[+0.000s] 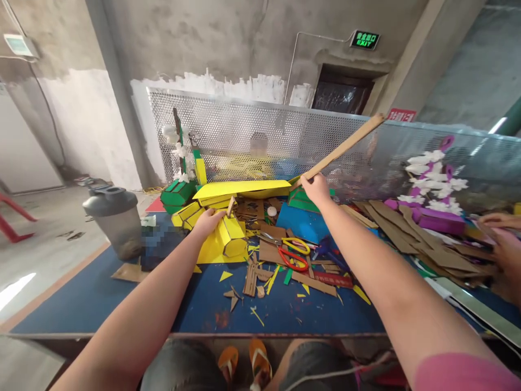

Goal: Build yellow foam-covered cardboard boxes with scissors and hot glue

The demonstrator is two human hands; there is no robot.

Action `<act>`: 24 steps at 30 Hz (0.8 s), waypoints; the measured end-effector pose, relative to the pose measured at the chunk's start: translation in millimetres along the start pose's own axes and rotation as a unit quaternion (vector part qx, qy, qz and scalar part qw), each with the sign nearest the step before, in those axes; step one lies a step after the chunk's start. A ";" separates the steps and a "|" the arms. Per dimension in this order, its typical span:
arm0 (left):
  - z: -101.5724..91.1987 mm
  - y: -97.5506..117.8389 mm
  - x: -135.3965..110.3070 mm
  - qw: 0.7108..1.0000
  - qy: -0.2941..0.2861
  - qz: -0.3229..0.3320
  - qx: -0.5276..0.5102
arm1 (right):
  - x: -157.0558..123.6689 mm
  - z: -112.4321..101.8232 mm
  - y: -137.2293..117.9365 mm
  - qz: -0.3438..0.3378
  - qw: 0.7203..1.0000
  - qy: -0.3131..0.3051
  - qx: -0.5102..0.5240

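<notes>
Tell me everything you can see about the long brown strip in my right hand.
The long brown strip is narrow and fairly straight, and looks like cardboard. Your right hand grips it near its lower end, fingers partly hiding it there. From the hand it slants up and to the right, above the table, in front of the perforated metal screen. Its upper end is free. The lower end is near the yellow sheet; whether they touch isn't clear.

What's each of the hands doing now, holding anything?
Left hand: at a small cardboard piece; grip cannot be told.
Right hand: closed, holding a long cardboard strip.
</notes>
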State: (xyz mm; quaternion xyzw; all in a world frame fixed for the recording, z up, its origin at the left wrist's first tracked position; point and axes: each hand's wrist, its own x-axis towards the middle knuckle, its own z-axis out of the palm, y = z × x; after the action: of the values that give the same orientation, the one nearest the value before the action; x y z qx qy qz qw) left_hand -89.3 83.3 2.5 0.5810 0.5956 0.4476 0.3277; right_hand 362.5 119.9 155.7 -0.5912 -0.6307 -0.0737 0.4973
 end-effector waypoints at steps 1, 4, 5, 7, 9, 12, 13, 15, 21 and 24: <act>-1.0 1.7 -0.3 1.000 0.008 -0.003 0.015 | 4.1 -6.8 -0.8 -0.015 1.000 0.009 0.026; -1.8 9.1 -4.4 0.998 0.026 -0.006 0.054 | 17.8 -24.2 -6.2 -0.032 0.990 0.012 0.135; -1.8 11.6 -6.4 0.998 0.026 -0.002 0.063 | 22.7 -28.7 -9.0 -0.021 0.986 0.008 0.167; -2.3 15.7 -10.3 0.997 0.023 0.005 0.073 | 32.8 -36.5 -15.5 0.020 0.975 0.024 0.218; -3.1 18.0 -13.5 0.997 0.019 0.008 0.075 | 42.3 -44.4 -22.9 0.061 0.962 0.060 0.259; -3.3 18.1 -16.1 0.998 0.009 0.005 0.058 | 49.7 -58.1 -35.8 0.083 0.945 0.084 0.306; -2.6 17.7 -16.6 0.999 0.001 0.003 0.047 | 48.7 -63.2 -40.9 0.081 0.942 0.078 0.317; 0.5 16.8 -17.3 1.000 -0.023 0.003 0.021 | 39.9 -74.0 -52.3 0.065 0.939 0.041 0.334; 14.6 17.8 -23.9 0.992 -0.120 0.005 -0.040 | -31.3 -105.0 -93.7 -0.042 0.916 -0.197 0.347; 17.3 19.7 -29.2 0.989 -0.136 0.011 -0.057 | -75.9 -112.5 -108.3 -0.057 0.904 -0.231 0.356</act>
State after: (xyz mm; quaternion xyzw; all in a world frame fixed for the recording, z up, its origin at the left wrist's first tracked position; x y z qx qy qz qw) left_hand -62.5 55.7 10.0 0.6237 0.5123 0.4011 0.4332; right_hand 319.9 -39.2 210.7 -0.3387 -0.7446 0.2659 0.5101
